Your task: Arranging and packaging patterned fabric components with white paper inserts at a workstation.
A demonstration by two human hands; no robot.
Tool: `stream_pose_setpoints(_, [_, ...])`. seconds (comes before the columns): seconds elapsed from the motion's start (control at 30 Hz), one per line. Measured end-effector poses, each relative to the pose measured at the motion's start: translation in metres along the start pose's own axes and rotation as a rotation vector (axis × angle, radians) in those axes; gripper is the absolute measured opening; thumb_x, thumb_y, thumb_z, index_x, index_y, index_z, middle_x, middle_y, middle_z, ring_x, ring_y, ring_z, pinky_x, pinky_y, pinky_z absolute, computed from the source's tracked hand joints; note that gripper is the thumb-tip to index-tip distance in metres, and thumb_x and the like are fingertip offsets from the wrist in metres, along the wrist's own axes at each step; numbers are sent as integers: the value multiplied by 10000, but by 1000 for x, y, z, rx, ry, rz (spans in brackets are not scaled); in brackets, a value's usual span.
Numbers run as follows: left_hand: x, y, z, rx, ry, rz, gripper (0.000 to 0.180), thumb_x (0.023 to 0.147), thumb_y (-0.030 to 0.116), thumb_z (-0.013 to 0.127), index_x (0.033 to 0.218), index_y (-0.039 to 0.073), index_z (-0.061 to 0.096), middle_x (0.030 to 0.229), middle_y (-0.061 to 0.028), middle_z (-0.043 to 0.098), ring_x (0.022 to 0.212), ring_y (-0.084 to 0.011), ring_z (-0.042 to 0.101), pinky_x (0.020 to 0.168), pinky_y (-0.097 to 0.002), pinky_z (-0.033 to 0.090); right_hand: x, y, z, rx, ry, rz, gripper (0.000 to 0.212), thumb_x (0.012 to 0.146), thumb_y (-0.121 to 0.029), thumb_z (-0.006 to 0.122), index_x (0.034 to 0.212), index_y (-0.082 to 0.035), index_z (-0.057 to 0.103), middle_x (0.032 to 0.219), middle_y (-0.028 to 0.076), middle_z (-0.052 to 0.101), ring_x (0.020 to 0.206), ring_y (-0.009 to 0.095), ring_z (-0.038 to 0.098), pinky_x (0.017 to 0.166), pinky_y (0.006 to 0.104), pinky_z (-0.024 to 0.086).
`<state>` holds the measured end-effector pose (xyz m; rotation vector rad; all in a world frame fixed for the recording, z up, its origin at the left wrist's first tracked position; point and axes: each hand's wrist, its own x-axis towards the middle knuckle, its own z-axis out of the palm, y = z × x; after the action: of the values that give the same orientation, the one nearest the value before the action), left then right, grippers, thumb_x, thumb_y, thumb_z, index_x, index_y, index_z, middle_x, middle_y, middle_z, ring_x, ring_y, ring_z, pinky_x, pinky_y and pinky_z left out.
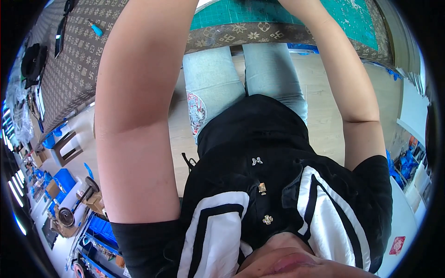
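Note:
Both my arms stretch over the table, and both hands lie beyond the upper edge of the head view. My left forearm point(148, 41) passes over the table's near edge on the left. On the right, my right forearm point(343, 60) slants up to the wrist, above a green cutting mat point(227, 13). Pale scuffs mark the mat's right part. A sliver of something white point(203, 4) shows beside my left forearm. What either hand holds or touches is hidden. At the far left lies a small tool with a teal handle point(96, 30).
A brown patterned cloth point(76, 69) covers the table. A long black tool point(59, 38) and a black object point(33, 65) lie toward its left edge. Stacked sheets point(402, 41) rise at the right. A brown stool point(59, 152) and blue bins point(103, 228) stand left of me.

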<state>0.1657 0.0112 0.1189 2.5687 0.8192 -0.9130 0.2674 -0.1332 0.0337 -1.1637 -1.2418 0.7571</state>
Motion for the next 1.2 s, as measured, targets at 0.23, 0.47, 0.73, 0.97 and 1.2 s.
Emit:
stream_pose_setpoints(0.23, [5, 0, 15, 130, 217, -156, 1243, 707, 612, 827, 1670, 264, 122, 1725, -192, 66, 1541, -439, 242, 1231, -554, 272, 3, 3, 5, -481, -1, -74, 374, 945, -36, 705, 1212, -60, 445, 841, 116, 628, 706, 188, 666, 615, 315, 513])
stream_pose_setpoints(0.47, [8, -8, 6, 99, 195, -119, 1237, 711, 600, 830, 1669, 255, 128, 1722, -202, 72, 1536, -444, 252, 1227, -556, 275, -4, 2, 6, -470, -13, -64, 385, 932, -35, 717, 1209, -54, 450, 854, 146, 649, 715, 228, 687, 640, 340, 534])
stream_pose_setpoints(0.73, [11, 0, 16, 124, 230, -144, 1244, 700, 591, 843, 1666, 233, 146, 1721, -201, 88, 1532, -440, 264, 1219, -556, 290, -9, 11, 7, -503, -14, -145, 376, 921, -2, 702, 1205, -59, 461, 875, 163, 654, 791, 270, 703, 660, 358, 538])
stream_pose_setpoints(0.97, [-3, 1, 12, 14, 176, -124, 1255, 687, 567, 857, 1665, 229, 148, 1726, -179, 93, 1534, -423, 271, 1221, -558, 288, -26, 17, 2, -748, 32, -449, 357, 907, 12, 703, 1178, -45, 478, 959, 151, 623, 853, 271, 672, 709, 366, 534])
stream_pose_setpoints(1.2, [-4, -1, 11, 24, 182, -117, 1254, 689, 558, 857, 1666, 227, 143, 1726, -173, 96, 1534, -415, 275, 1222, -549, 295, -44, 6, -15, -331, 70, -93, 361, 955, 24, 651, 1235, -66, 442, 986, 109, 612, 888, 181, 640, 735, 297, 539])
